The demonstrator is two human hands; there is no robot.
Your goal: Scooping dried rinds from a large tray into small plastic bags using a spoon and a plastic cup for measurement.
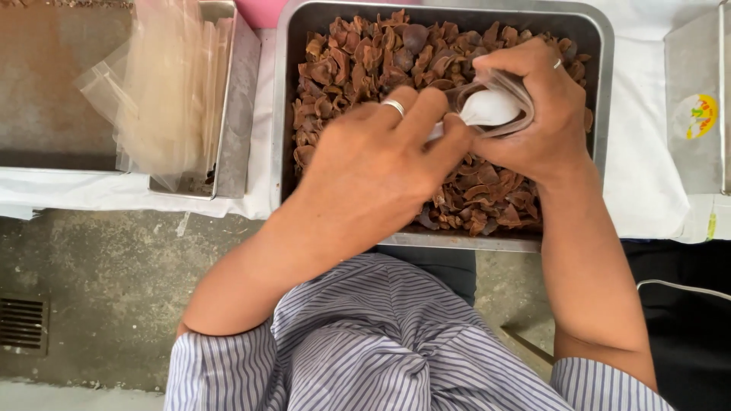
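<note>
White cloth covers the surface (pixel 647 190) under a steel tray (pixel 601 46) of brown dried pieces (pixel 365 61); right hand (pixel 541 114) grips a clear bag (pixel 495 87) open, left hand (pixel 373 167) pinches a white spoon (pixel 487 109) inside it.

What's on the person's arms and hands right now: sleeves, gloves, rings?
No gloves. Both forearms are bare, with short blue-and-white striped shirt sleeves ending above the elbows. The left hand wears a plain silver ring; the right hand has a thin ring too.
</note>
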